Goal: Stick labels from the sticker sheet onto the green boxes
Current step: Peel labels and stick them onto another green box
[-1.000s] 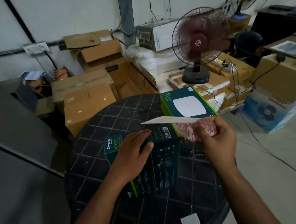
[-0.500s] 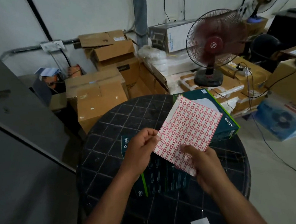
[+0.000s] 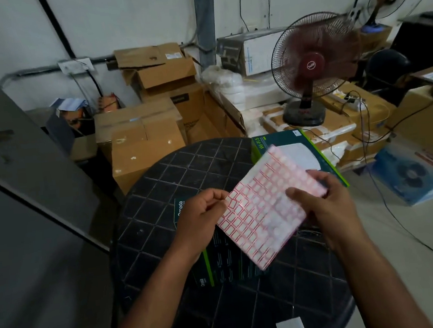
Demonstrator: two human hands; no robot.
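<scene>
A sticker sheet (image 3: 264, 206) of small red-bordered white labels hangs above the round black table (image 3: 162, 222). My right hand (image 3: 323, 209) grips its right edge, thumb on top. My left hand (image 3: 202, 220) pinches the sheet's left edge at one label. Under the sheet lies a dark green box (image 3: 227, 263), partly hidden by my hands and the sheet. A second green box (image 3: 295, 143) with a white picture sits at the table's far right edge.
A small white square (image 3: 290, 327) lies on the table's near edge. Cardboard boxes (image 3: 144, 144) are stacked behind the table. A red standing fan (image 3: 312, 67) and trailing cables stand at the right. A grey panel (image 3: 29, 208) rises at the left.
The sheet, edge-on a second ago, has turned face-up and come closer over the near box. My left hand left the box and now pinches the sheet's left edge.
</scene>
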